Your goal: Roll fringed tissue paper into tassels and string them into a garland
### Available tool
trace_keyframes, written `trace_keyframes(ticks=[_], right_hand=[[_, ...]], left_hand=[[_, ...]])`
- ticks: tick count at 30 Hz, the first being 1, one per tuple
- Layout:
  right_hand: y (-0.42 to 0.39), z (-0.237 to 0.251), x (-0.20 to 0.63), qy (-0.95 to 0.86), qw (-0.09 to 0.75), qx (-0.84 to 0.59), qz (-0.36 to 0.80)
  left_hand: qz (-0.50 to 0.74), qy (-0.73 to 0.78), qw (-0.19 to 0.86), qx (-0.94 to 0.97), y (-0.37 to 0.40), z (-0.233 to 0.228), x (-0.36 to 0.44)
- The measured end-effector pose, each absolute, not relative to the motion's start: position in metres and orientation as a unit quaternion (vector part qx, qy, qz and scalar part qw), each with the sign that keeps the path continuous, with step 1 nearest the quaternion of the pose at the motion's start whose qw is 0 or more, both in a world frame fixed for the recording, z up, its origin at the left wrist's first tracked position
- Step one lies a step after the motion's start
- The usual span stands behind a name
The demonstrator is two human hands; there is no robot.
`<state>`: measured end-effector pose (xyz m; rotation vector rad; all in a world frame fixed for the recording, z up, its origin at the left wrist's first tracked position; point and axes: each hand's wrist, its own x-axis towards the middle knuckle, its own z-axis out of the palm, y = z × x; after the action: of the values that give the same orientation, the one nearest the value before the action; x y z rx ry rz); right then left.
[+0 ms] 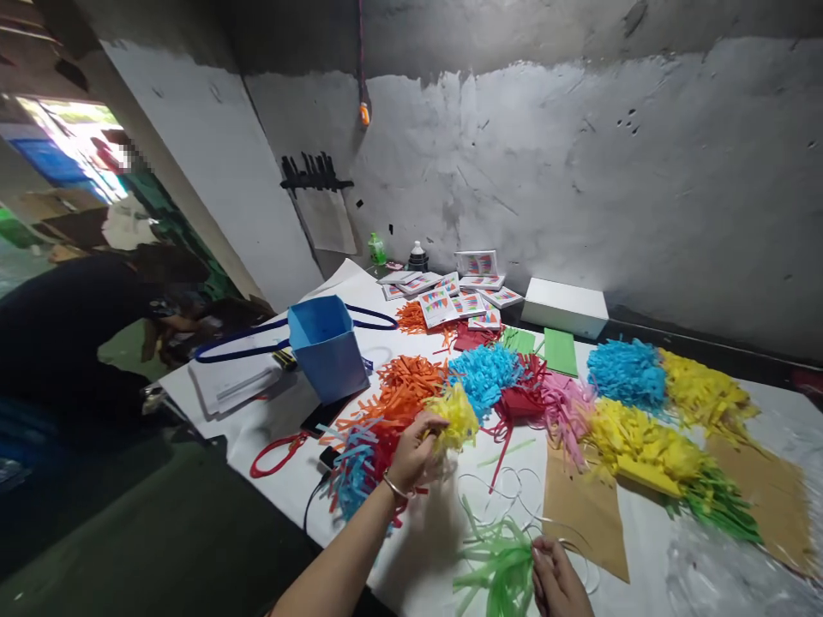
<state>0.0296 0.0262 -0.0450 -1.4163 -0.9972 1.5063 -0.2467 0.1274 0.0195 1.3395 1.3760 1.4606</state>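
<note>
Head view: the left hand [415, 454] is raised over the white table [424, 557], its fingers [429, 428] closed round the base of a yellow tassel [455, 417], whose fringe fans up and to the right of the fingertips. A bangle [393, 488] sits on that wrist. Just beyond and left of these fingers lies an orange pile [406, 386]; below and left of them, blue strips [352, 471] over red ones. Past the fingertips to the right are a blue tassel [483, 375], a red one [522, 396] and a pink one [566, 410].

The right hand [558, 583] is low at the near edge, fingers curled and pinched on the end of a green tassel [505, 570], which spreads to the left of the fingertips. Thin clear string [507, 488] loops on the table between the two hands. Brown paper [582, 510] lies just above the right fingers, with yellow fringe [643, 441] beyond it.

Far from both hands stand a blue bag [327, 347], printed cards [450, 300] and a white box [566, 307]. Another person [70, 343] in dark clothes bends at the left.
</note>
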Motion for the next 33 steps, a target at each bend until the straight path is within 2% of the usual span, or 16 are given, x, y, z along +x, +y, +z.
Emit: trace_keyframes(ticks=[4,7,12,17,25,27,30,33], right_hand=[[0.037,-0.012,0.031,-0.468,0.393,-0.534,0.585],[0.045,0.012,0.029,-0.508,0.379,-0.501,0.590],[0.043,0.033,0.021,-0.552,0.415,-0.454,0.563],[0.032,0.037,0.018,-0.590,0.450,-0.440,0.506],[0.039,0.038,0.026,-0.609,0.432,-0.418,0.517],[0.040,0.038,0.026,-0.582,0.450,-0.419,0.532],[0.040,0.037,0.026,-0.518,0.486,-0.409,0.573],[0.039,0.035,0.029,-0.491,0.489,-0.400,0.600]], left_hand=[[0.647,0.477,0.529,0.272,0.114,0.020,-0.223],[0.659,0.410,0.612,0.154,0.105,0.022,-0.209],[0.586,0.372,0.719,0.038,0.085,0.015,-0.180],[0.552,0.323,0.769,0.025,0.061,0.009,-0.155],[0.570,0.336,0.750,0.003,0.037,0.021,-0.128],[0.598,0.390,0.700,0.012,0.041,0.016,-0.134],[0.644,0.514,0.561,0.074,0.059,0.011,-0.162],[0.658,0.575,0.474,0.107,0.083,0.013,-0.203]])
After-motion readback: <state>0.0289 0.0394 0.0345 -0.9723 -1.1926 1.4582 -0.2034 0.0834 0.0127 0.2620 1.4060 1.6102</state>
